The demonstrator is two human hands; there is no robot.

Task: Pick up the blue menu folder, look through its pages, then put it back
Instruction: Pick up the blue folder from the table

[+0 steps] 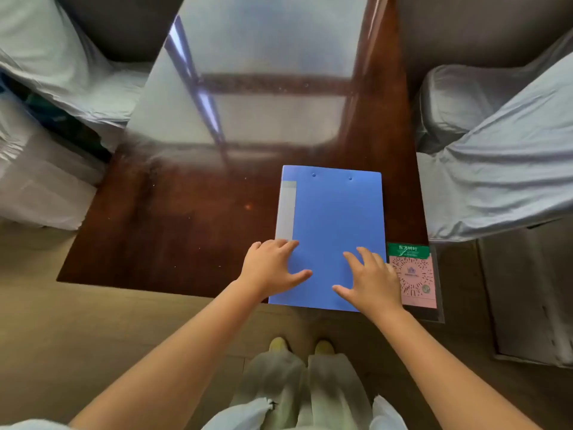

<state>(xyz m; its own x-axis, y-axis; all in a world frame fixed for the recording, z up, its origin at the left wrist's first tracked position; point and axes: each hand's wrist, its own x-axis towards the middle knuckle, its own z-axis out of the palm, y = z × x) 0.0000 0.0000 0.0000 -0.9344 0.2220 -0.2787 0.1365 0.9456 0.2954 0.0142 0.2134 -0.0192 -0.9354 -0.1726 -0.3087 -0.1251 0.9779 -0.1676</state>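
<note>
No grip, both hands (pixel 273 268) spread flat on closed blue folder (pixel 335 218)

A glossy dark wooden table (pixel 173 231) stands between covered seats (pixel 502 169). A pink QR card (pixel 417 280) with a green header lies at its near right corner.

- Your blue menu folder (pixel 336 225) is lying closed and flat, near edge jutting slightly past the edge under it.
- It is showing a grey strip along its left side and two rivets by its far edge.
</note>
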